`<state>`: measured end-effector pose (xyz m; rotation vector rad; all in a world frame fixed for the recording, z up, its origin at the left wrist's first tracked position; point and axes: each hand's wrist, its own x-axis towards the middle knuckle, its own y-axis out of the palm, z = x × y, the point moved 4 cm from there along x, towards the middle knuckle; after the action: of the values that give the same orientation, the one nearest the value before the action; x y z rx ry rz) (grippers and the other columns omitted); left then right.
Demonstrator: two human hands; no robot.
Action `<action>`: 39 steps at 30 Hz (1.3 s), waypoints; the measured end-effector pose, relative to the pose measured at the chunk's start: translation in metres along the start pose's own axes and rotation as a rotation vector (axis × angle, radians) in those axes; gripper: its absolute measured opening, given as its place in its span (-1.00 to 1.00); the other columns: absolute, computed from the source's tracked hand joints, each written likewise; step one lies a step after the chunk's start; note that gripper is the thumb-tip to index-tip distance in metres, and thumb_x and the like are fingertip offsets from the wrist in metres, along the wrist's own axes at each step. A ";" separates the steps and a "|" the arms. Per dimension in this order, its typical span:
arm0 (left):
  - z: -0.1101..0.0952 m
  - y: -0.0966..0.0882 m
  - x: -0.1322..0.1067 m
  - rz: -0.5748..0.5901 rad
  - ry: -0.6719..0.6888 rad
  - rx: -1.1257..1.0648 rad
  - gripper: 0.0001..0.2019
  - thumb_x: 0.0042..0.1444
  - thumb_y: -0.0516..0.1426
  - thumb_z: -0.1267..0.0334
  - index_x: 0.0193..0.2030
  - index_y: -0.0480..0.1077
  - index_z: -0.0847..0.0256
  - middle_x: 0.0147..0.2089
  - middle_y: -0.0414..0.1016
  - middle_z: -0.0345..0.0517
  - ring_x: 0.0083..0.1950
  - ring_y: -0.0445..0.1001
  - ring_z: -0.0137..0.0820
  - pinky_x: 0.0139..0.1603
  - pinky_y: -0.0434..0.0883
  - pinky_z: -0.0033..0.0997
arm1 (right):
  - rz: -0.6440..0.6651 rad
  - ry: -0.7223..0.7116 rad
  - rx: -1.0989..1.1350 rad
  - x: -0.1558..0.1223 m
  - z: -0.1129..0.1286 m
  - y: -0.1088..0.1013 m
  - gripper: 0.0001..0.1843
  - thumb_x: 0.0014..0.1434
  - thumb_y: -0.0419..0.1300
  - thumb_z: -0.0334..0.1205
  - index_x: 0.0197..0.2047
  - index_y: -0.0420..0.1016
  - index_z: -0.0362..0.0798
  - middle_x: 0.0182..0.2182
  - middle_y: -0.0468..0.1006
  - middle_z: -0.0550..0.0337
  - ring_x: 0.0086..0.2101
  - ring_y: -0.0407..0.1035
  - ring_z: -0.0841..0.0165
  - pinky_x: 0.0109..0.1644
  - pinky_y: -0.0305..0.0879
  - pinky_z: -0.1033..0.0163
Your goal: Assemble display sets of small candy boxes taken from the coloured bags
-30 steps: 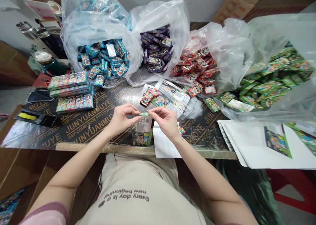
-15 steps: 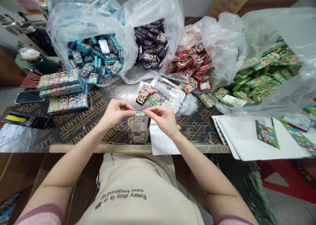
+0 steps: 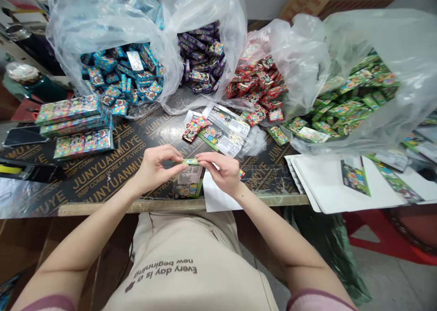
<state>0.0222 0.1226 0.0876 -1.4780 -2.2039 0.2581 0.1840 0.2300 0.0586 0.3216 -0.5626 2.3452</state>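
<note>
My left hand (image 3: 155, 165) and my right hand (image 3: 220, 170) meet over the front edge of the table. Both pinch the top edge of a clear packet (image 3: 187, 179) that holds small green printed boxes and hangs upright between them. The left fingers grip its left end, the right fingers its right end. A white sheet (image 3: 215, 197) lies under my right wrist. A few loose red boxes (image 3: 191, 130) and flat clear packets (image 3: 232, 131) lie just beyond the hands.
Plastic bags of small boxes ring the far side: blue (image 3: 119, 74), purple (image 3: 201, 60), red (image 3: 259, 83), green (image 3: 355, 101). Filled packets are stacked at the left (image 3: 73, 122), beside a phone (image 3: 23, 135). White sheets (image 3: 341, 183) lie at the right. The plywood table edge (image 3: 102, 206) runs below.
Both hands keep pinching the packet's top edge in the same place. The whole view has shifted a little left and down as my head moved.
</note>
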 end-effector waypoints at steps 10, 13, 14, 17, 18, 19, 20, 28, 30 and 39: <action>0.002 0.002 0.005 0.073 -0.085 0.018 -0.80 0.07 0.25 0.20 -0.47 0.53 0.28 -0.43 0.59 -0.05 -0.41 0.52 -0.40 -0.40 0.42 -0.49 | -0.121 0.130 0.183 -0.003 -0.014 0.003 -0.92 0.15 0.28 -0.23 -0.29 0.63 0.03 -0.31 0.67 0.18 -0.30 0.56 0.32 -0.19 0.49 0.23; -0.007 0.005 -0.002 0.028 0.155 0.167 -0.82 0.13 0.20 0.22 -0.43 0.51 0.26 -0.32 0.61 -0.01 -0.33 0.55 -0.40 -0.29 0.45 -0.48 | -0.118 0.072 0.149 -0.004 -0.012 0.003 -0.90 0.18 0.25 -0.26 -0.28 0.62 0.04 -0.29 0.67 0.19 -0.27 0.56 0.32 -0.16 0.49 0.21; -0.009 0.006 -0.005 0.010 0.229 0.221 -0.82 0.12 0.22 0.21 -0.42 0.49 0.26 -0.30 0.61 -0.01 -0.31 0.55 -0.40 -0.27 0.45 -0.47 | -0.085 0.020 0.116 -0.005 -0.009 0.003 -0.88 0.20 0.23 -0.27 -0.24 0.62 0.05 -0.25 0.67 0.18 -0.24 0.55 0.31 -0.12 0.48 0.20; -0.009 0.010 -0.012 -0.016 0.352 0.339 -0.83 0.11 0.24 0.23 -0.42 0.43 0.25 -0.38 0.55 -0.08 -0.36 0.50 -0.44 -0.31 0.42 -0.49 | 0.059 -0.133 -0.026 -0.006 -0.008 -0.004 -0.79 0.22 0.20 -0.25 -0.08 0.58 0.06 -0.05 0.60 0.12 -0.07 0.49 0.28 0.05 0.40 0.13; -0.008 0.012 -0.013 -0.005 0.360 0.367 -0.87 0.14 0.21 0.26 -0.38 0.44 0.26 -0.41 0.52 -0.11 -0.38 0.48 -0.46 -0.34 0.41 -0.51 | 0.068 -0.139 -0.095 -0.005 -0.013 -0.011 -0.76 0.22 0.20 -0.22 -0.04 0.55 0.06 0.00 0.57 0.10 -0.02 0.45 0.26 0.08 0.36 0.10; -0.007 0.014 -0.013 0.014 0.363 0.392 -0.91 0.18 0.18 0.30 -0.31 0.46 0.26 -0.41 0.49 -0.13 -0.40 0.45 -0.47 -0.36 0.39 -0.52 | 0.050 -0.110 -0.180 -0.005 -0.022 -0.021 -0.74 0.22 0.20 -0.21 -0.01 0.54 0.06 0.01 0.55 0.08 0.00 0.42 0.24 0.10 0.33 0.07; -0.006 0.016 -0.014 0.032 0.366 0.417 -0.91 0.21 0.14 0.34 -0.22 0.48 0.25 -0.39 0.46 -0.14 -0.40 0.43 -0.49 -0.37 0.38 -0.53 | 0.027 -0.048 -0.282 -0.004 -0.033 -0.031 -0.74 0.21 0.20 -0.20 -0.02 0.54 0.05 -0.02 0.54 0.06 -0.01 0.40 0.22 0.10 0.30 0.05; -0.003 0.021 -0.018 0.044 0.353 0.417 -0.72 0.24 0.08 0.39 0.02 0.50 0.10 -0.30 0.37 -0.15 -0.35 0.40 -0.51 -0.35 0.37 -0.55 | 0.380 0.491 -0.903 -0.021 -0.105 -0.048 -0.83 0.14 0.19 -0.22 -0.27 0.60 -0.05 -0.28 0.48 -0.01 -0.11 0.27 0.10 -0.08 0.06 0.07; -0.002 0.022 -0.018 0.030 0.344 0.401 -0.72 0.24 0.09 0.39 0.03 0.50 0.08 -0.30 0.37 -0.16 -0.34 0.40 -0.51 -0.35 0.37 -0.54 | 0.379 0.503 -0.944 -0.023 -0.105 -0.041 -0.84 0.14 0.15 -0.28 -0.31 0.57 -0.07 -0.28 0.48 0.00 -0.13 0.26 0.12 -0.12 0.00 0.11; -0.003 0.023 -0.019 -0.024 0.323 0.394 -0.74 0.22 0.11 0.40 0.00 0.51 0.12 -0.24 0.39 -0.12 -0.27 0.41 -0.49 -0.27 0.41 -0.51 | 0.351 0.392 -0.921 -0.033 -0.112 -0.031 -0.81 0.17 -0.04 -0.47 -0.31 0.37 -0.11 -0.37 0.51 0.02 -0.27 0.30 0.21 -0.15 -0.08 0.16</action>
<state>0.0485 0.1145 0.0758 -1.1832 -1.7898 0.3907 0.2208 0.2856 -0.0425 -0.6851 -1.4760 2.0931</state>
